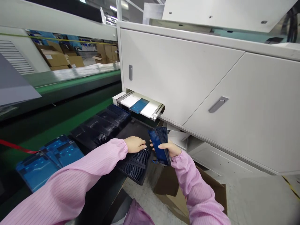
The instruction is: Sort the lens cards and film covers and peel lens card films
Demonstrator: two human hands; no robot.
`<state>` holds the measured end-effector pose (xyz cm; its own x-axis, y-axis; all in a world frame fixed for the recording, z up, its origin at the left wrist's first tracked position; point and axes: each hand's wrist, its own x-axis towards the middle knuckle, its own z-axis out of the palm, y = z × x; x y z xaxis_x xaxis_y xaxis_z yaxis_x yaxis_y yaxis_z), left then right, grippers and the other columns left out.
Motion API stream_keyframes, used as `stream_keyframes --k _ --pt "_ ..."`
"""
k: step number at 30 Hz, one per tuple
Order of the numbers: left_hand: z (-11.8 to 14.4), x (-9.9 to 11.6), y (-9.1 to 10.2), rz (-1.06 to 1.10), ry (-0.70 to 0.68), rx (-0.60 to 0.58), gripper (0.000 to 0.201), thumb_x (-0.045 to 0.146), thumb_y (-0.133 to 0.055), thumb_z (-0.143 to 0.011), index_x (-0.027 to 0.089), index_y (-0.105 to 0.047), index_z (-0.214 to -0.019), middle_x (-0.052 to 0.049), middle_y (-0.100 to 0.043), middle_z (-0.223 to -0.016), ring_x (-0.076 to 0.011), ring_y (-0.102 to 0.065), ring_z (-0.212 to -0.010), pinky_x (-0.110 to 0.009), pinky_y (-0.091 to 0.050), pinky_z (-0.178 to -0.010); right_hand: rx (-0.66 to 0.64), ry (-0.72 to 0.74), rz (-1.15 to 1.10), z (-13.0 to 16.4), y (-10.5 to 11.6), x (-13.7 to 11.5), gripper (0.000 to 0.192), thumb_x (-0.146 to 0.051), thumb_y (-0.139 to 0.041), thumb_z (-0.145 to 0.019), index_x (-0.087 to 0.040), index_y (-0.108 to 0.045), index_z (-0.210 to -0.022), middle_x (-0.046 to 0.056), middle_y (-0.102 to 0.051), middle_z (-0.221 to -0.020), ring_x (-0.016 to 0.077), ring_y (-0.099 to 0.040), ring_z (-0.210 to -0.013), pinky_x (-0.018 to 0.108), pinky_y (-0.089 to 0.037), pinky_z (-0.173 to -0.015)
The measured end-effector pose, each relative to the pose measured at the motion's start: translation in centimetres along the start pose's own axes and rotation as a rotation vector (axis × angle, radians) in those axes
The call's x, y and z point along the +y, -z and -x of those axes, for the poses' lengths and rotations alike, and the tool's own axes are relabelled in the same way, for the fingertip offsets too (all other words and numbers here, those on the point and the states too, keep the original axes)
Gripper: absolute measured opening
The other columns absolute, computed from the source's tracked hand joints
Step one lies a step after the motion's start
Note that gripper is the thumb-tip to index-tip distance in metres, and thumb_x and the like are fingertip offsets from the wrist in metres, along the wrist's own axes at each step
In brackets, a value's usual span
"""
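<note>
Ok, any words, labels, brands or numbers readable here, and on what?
None can be read.
Cardboard boxes: pale labels, too blurred.
Blue film sheets: faint marks, too small.
Dark panels in the right hand: no text visible.
White machine doors: no lettering.

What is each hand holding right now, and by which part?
Right hand grips a stack of dark panels by its lower end. Left hand holds nothing.
</note>
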<state>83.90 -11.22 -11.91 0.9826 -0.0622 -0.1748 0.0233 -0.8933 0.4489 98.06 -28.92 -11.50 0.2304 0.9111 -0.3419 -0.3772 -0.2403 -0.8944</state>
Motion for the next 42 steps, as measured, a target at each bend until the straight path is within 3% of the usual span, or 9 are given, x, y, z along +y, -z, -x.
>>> stream_keyframes --k 4,8,13,16,20,24,28,34,42 --pt "1.1 0.7 -0.1 -0.004 -0.009 0.06 0.04 0.039 -0.034 -0.091 0.019 -0.068 -0.09 -0.009 -0.071 -0.091 -0.0248 -0.066 -0.084 -0.034 -0.047 -0.075 -0.02 0.146 0.198 -1.4 -0.6 -1.1 0.06 -0.01 -0.078 -0.05 -0.021 -0.054 -0.104 0.001 -0.063 -0.097 0.0165 -0.062 -0.085 0.03 -0.049 -0.075" --pt "4.0 -0.2 1.9 0.009 0.023 0.179 0.04 0.037 -0.032 -0.093 0.019 -0.067 -0.092 -0.008 -0.07 -0.097 -0.0216 -0.064 -0.091 -0.031 -0.046 -0.084 -0.16 0.107 0.312 -3.7 -1.1 -3.1 0.057 -0.011 -0.076 -0.053 -0.022 -0.05 -0.103 -0.001 -0.06 -0.092 0.0149 -0.06 -0.08 0.029 -0.049 -0.071" --pt "10.2 -3.2 4.8 0.194 0.225 0.515 0.036 0.041 -0.035 -0.092 0.021 -0.063 -0.102 -0.005 -0.068 -0.107 -0.0207 -0.062 -0.1 -0.032 -0.045 -0.092 -0.222 -0.052 0.429 -8.8 -2.6 -3.3 0.053 -0.013 -0.074 -0.051 -0.022 -0.047 -0.096 -0.003 -0.058 -0.083 0.0122 -0.058 -0.068 0.022 -0.048 -0.054" --pt "12.5 -4.1 3.8 0.394 0.307 0.615 0.035 0.045 -0.042 -0.088 0.021 -0.062 -0.105 -0.005 -0.068 -0.11 -0.0221 -0.061 -0.104 -0.035 -0.045 -0.094 -0.218 -0.122 0.485 -11.5 -3.7 -2.0 0.057 -0.011 -0.074 -0.048 -0.02 -0.046 -0.097 -0.004 -0.058 -0.08 0.012 -0.057 -0.065 0.022 -0.048 -0.051" --pt "12.3 -4.6 1.1 0.586 0.325 0.667 0.04 0.045 -0.044 -0.087 0.019 -0.059 -0.114 -0.007 -0.063 -0.121 -0.0232 -0.056 -0.114 -0.037 -0.041 -0.101 -0.234 -0.168 0.558 -13.1 -4.6 -0.8 0.06 -0.01 -0.077 -0.045 -0.018 -0.047 -0.097 -0.002 -0.06 -0.081 0.0146 -0.059 -0.07 0.025 -0.05 -0.056" --pt "11.0 -5.1 -0.3 0.76 0.327 0.651 0.043 0.046 -0.048 -0.085 0.018 -0.056 -0.117 -0.008 -0.062 -0.122 -0.023 -0.056 -0.114 -0.039 -0.041 -0.102 -0.244 -0.127 0.574 -12.8 -4.6 -0.8 0.06 -0.011 -0.077 -0.046 -0.018 -0.047 -0.098 -0.003 -0.059 -0.084 0.0153 -0.059 -0.078 0.026 -0.051 -0.065" --pt "10.3 -5.1 -0.5 0.819 0.312 0.615 0.045 0.046 -0.051 -0.083 0.017 -0.053 -0.118 -0.01 -0.061 -0.123 -0.0223 -0.056 -0.114 -0.04 -0.041 -0.103 -0.254 -0.081 0.537 -12.3 -4.4 -1.5 0.059 -0.012 -0.075 -0.049 -0.018 -0.046 -0.101 -0.004 -0.058 -0.083 0.0137 -0.058 -0.077 0.026 -0.049 -0.068" --pt "10.1 -4.4 0.1 0.827 0.325 0.6 0.046 0.045 -0.051 -0.084 0.018 -0.051 -0.122 -0.01 -0.058 -0.127 -0.0227 -0.054 -0.118 -0.042 -0.038 -0.105 -0.325 -0.084 0.467 -11.8 -4.3 -2.9 0.059 -0.011 -0.075 -0.047 -0.018 -0.049 -0.099 -0.005 -0.059 -0.078 0.0123 -0.057 -0.071 0.024 -0.049 -0.064" --pt "10.0 -3.9 -0.2 0.757 0.446 0.464 0.046 0.048 -0.049 -0.085 0.026 -0.051 -0.125 -0.006 -0.054 -0.133 -0.0255 -0.05 -0.122 -0.043 -0.036 -0.107 -0.265 -0.079 0.414 -12.3 -3.1 -2.9 0.051 -0.012 -0.073 -0.051 -0.018 -0.051 -0.096 -0.005 -0.056 -0.074 0.009 -0.052 -0.06 0.02 -0.044 -0.052"
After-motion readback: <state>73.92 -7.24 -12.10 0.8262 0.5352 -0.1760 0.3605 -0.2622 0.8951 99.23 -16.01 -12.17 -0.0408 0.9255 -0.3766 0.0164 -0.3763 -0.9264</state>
